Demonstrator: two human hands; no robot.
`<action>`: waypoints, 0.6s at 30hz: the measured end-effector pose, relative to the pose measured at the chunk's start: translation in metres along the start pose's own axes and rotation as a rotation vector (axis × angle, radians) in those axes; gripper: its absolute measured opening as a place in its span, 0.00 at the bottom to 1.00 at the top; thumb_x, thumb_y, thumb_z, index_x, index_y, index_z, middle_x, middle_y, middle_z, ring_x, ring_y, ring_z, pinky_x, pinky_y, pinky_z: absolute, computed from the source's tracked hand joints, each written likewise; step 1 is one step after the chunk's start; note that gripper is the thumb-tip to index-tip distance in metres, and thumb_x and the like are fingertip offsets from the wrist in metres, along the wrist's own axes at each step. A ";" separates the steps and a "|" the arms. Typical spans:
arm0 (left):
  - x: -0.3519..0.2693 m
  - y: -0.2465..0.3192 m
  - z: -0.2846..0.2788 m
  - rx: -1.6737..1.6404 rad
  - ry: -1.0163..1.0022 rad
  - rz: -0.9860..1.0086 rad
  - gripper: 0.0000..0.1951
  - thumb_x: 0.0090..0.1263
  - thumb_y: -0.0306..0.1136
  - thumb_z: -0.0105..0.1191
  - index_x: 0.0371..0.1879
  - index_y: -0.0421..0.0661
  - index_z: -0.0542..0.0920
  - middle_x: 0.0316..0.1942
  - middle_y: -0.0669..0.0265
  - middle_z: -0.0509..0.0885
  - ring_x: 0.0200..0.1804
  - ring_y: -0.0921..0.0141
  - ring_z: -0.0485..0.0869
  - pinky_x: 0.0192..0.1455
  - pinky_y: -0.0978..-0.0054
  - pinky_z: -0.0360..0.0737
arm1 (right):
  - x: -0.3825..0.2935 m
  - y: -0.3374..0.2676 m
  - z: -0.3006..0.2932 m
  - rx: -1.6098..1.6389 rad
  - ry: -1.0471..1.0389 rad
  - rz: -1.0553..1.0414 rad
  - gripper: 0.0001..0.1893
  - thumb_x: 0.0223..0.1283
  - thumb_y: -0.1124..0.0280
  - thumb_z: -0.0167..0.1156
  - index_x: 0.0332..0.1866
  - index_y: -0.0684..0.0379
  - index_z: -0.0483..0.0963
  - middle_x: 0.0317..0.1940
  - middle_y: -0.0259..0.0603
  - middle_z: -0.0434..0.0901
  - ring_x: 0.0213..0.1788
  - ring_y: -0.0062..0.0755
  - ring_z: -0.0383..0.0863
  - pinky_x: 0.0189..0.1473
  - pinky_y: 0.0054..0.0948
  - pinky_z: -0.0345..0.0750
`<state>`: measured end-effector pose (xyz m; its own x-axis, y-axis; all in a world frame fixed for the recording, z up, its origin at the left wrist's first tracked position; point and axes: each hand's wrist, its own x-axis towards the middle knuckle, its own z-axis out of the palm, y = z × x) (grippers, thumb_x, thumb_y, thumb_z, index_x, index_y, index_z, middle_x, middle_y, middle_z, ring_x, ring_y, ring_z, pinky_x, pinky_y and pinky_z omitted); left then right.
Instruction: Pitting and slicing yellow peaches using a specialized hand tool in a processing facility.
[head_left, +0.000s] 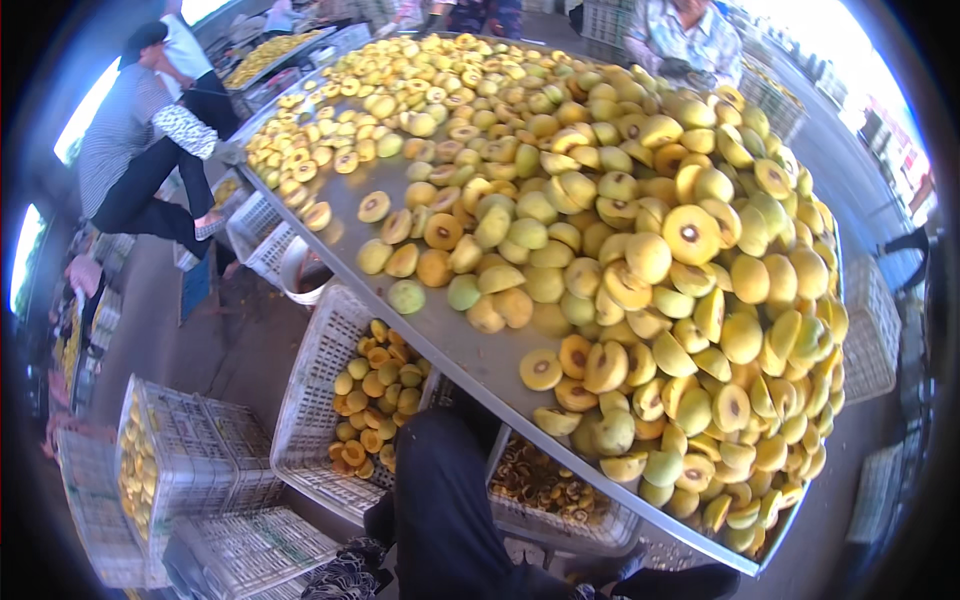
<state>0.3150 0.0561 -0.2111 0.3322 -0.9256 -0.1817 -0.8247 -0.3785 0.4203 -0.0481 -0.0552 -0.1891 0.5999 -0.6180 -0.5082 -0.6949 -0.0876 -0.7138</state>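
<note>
Both my hands are out of view. A patterned cloth (345, 574), probably a sleeve, shows at the bottom edge beside my dark trouser leg (442, 495). Before me stands a metal-topped table (480, 360) with a raised rim. Halved yellow peaches (649, 257) are heaped high on its right side and spread thinner toward the far left; some cut faces show brown pits. Left of my knee, a white plastic crate (319, 375) holds peach halves (379, 390), several with hollow centres. Under the table edge, another crate (577, 525) contains brown pits and scraps (547, 484).
Stacked crates (202, 435) stand on the floor at left, one filled with yellow fruit. Past my crate are a white bucket (300, 277) and a smaller crate (259, 229). One person (142, 142) sits at the table's left side; another person (686, 45) is across it.
</note>
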 end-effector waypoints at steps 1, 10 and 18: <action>-0.001 0.003 0.000 -0.041 0.017 -0.004 0.16 0.67 0.47 0.53 0.39 0.46 0.76 0.29 0.54 0.83 0.32 0.51 0.82 0.33 0.57 0.78 | -0.003 0.001 0.004 0.006 0.001 0.007 0.19 0.65 0.57 0.52 0.47 0.63 0.76 0.38 0.58 0.81 0.38 0.55 0.82 0.42 0.44 0.78; -0.021 0.053 0.010 -0.590 0.253 -0.047 0.17 0.67 0.45 0.54 0.44 0.44 0.77 0.37 0.50 0.83 0.43 0.54 0.83 0.42 0.62 0.80 | -0.021 0.012 0.045 -0.067 0.050 -0.012 0.20 0.64 0.54 0.53 0.46 0.62 0.76 0.38 0.57 0.82 0.39 0.54 0.83 0.42 0.44 0.78; 0.026 -0.011 -0.014 -0.266 0.205 0.236 0.13 0.69 0.40 0.52 0.36 0.42 0.81 0.33 0.51 0.82 0.38 0.54 0.83 0.40 0.59 0.79 | -0.054 0.037 0.058 -0.155 0.007 0.010 0.21 0.64 0.52 0.54 0.45 0.62 0.77 0.37 0.56 0.82 0.40 0.54 0.83 0.43 0.44 0.78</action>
<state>0.3390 0.0356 -0.2085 0.2548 -0.9599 0.1168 -0.7512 -0.1204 0.6490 -0.0828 0.0207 -0.2158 0.5898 -0.6251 -0.5112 -0.7544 -0.2007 -0.6250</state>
